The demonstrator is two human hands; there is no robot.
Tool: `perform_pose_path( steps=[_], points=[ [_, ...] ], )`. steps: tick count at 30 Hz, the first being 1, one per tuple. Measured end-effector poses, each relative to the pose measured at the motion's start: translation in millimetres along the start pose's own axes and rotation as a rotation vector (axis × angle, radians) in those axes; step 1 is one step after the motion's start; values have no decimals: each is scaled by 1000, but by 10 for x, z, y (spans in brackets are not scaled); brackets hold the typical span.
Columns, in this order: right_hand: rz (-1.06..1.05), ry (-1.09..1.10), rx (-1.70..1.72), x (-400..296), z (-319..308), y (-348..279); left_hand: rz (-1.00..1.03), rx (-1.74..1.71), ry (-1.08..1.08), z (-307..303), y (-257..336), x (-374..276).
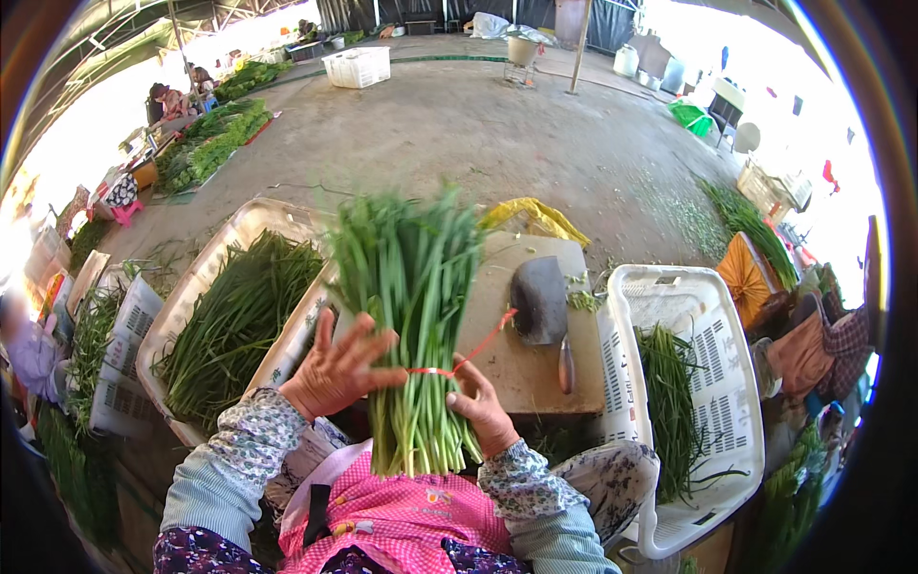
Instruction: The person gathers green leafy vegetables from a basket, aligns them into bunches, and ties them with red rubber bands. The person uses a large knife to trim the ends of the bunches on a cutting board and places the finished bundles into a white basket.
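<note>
A thick bundle of garlic chives (410,287) stands upright before my pink apron, cut stem ends down and leaf tips blurred. A red tie (430,371) circles its stems, and a loose end trails right over the board. My right hand (486,410) grips the stems on the right side, thumb in front, beside the tie. At the left side of the bundle, my left hand (343,364) has its fingers spread, their tips over the leaves and tie. Behind lies a worn board (488,351) bearing a broad-bladed cleaver (539,301) with a wooden handle.
A crate (153,351) of loose chives (229,330) stands left; another white crate (724,373) with chives (667,416) stands right. A yellow sack (534,215) lies beyond the board. Other people (172,104) sit at far left near heaped greens (215,140). A person's clothing (803,351) shows at right.
</note>
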State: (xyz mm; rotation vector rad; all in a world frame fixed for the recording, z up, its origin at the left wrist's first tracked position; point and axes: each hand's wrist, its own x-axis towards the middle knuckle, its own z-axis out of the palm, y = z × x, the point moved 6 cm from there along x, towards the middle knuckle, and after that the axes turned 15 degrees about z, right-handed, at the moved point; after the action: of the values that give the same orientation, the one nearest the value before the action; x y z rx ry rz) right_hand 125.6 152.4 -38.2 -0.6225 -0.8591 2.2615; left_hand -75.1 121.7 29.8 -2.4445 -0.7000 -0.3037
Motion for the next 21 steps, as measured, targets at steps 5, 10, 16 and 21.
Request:
perform_pose_path(
  steps=[5, 10, 16, 21],
  points=[
    [205, -199, 54, 6, -44, 40, 259, -151, -20, -514, 36, 594],
    [200, -246, 569, 41, -581, 185, 106, -624, -67, -523, -372, 1344],
    [-536, 1110, -1175, -230, -1275, -559, -144, -1273, -406, 203, -795, 1797],
    [-283, 1479, -1458, -419, -1581, -833, -192, -1249, -733, 1148, -730, 1860]
  ],
)
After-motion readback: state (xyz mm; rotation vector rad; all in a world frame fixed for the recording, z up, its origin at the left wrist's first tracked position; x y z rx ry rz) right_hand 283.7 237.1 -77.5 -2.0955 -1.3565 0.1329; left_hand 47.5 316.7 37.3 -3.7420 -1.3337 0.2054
